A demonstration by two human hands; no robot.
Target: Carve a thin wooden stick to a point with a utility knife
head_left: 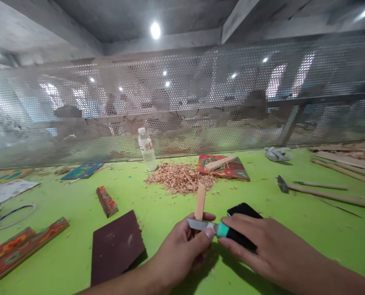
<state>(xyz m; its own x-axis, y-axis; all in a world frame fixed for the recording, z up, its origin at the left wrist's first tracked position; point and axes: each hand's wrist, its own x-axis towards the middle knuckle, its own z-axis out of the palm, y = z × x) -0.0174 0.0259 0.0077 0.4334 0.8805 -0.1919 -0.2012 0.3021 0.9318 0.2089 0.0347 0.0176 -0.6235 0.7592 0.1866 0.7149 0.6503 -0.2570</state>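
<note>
My left hand (182, 246) is closed around the lower end of a small wooden stick (200, 200), which points up and away from me. My right hand (262, 241) grips the black and teal handle of a knife (224, 231). The knife's flat blade reaches left across the base of the stick, and my left thumb presses against the metal near the handle. The lower end of the stick is hidden by my left fingers. Just behind my right hand lies a black phone (244, 209), partly covered by it.
Wood shavings (179, 178) are heaped ahead, beside a plastic bottle (147, 149). Dark brown sandpaper (118, 248) lies left, near painted wooden pieces (107, 201). At right are a hammer (323, 194) and a thin pointed tool (320, 185). A perforated metal screen (182, 102) borders the green table's back.
</note>
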